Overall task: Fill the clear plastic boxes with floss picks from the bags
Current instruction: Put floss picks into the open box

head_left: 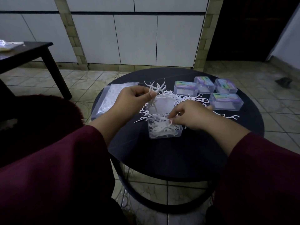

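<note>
From my feed I saw the left hand [129, 99] raised over the round dark counter [162, 153], thumb and fingers pinching a bunch of white picks [156, 87] that fanned upward from the grip. The right hand [191, 116] reached down to the open box [164, 129] near the middle of the counter; its fingertips were curled onto the picks heaped in that box, and it looked to be grasping a few of them, though I could not see the grip clearly. The box's lid [162, 105] stood open behind it, ringed by a loose pile [185, 98] of picks spread on the counter, some scattered off to the right. A clear bag [108, 98] holding more picks lay on the counter's left edge, just beyond the left hand. Four closed boxes [226, 101] with colourful labels sat at the far right, grouped close together, apart from the open one. Both arms wore dark red sleeves [65, 168]. A darker table [29, 49] stood at far left on the tiled floor [81, 78].
</note>
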